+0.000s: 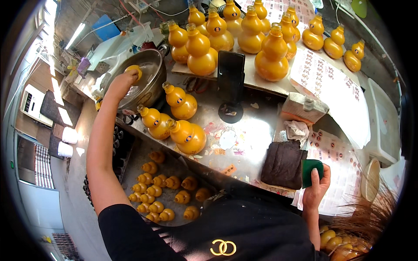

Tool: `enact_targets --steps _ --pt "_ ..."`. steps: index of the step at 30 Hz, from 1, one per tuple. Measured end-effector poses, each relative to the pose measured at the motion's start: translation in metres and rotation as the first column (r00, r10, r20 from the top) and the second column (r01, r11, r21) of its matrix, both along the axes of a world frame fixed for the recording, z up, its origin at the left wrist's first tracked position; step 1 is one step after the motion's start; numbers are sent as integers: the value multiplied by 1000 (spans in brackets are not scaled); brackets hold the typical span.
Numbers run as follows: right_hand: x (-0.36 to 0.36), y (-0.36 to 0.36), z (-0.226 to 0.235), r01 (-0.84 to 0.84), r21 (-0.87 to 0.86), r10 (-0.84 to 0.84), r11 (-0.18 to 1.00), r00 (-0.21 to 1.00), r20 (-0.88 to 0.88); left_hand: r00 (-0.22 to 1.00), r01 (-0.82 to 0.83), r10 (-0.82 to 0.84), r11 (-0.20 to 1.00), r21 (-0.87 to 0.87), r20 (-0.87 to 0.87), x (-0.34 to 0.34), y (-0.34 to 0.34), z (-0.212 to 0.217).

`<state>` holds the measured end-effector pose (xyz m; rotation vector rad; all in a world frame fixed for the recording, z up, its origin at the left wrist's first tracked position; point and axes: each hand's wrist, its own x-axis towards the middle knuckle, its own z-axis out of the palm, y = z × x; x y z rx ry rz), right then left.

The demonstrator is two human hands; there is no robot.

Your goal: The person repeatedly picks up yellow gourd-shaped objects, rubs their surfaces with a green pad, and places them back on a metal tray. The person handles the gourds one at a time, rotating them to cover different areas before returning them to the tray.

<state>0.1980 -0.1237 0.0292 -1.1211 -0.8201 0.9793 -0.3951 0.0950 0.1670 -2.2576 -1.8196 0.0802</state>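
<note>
My left hand (pixel 125 82) reaches into a large metal bowl (pixel 153 89) at the far left, its fingers closed on a rounded yellow-orange thing (pixel 136 69); its exact kind is hard to make out. At the right, my right hand (pixel 317 188) pinches a flat green square pad (pixel 311 172), thumb on top. That pad is beside a folded dark brown cloth (pixel 283 164). Between my hands, three gourd-shaped yellow bottles with small round labels stand on the metal worktop: one at the back (pixel 182 104), one at the left (pixel 156 124) and one nearest me (pixel 190 138).
A black phone (pixel 230 74) stands upright on a round base mid-table. Several gourd bottles (pixel 272 61) line a raised shelf behind it. Label sheets (pixel 333 89) and a crumpled white cloth (pixel 297 130) lie at right. Below the table edge, several more gourd bottles (pixel 173 182) stand on the floor.
</note>
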Motion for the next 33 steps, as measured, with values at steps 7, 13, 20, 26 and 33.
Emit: enact_targets --steps 7,13,20,26,33 --pt "-1 5 -5 -4 0 4 1000 999 36 970 103 -66 984 148 -235 -8 16 8" --pt "0 2 -6 -36 -32 37 999 999 26 958 86 -72 996 39 -278 -29 26 3" --pt "-1 5 -5 28 -138 -79 990 923 -378 975 -223 204 919 324 93 -126 15 -3" --pt "15 20 -6 -370 -84 189 925 641 -744 961 -215 27 699 682 276 26 -59 75" --pt "-4 38 40 -394 -162 412 905 906 100 708 -7 -283 913 407 647 201 -72 94"
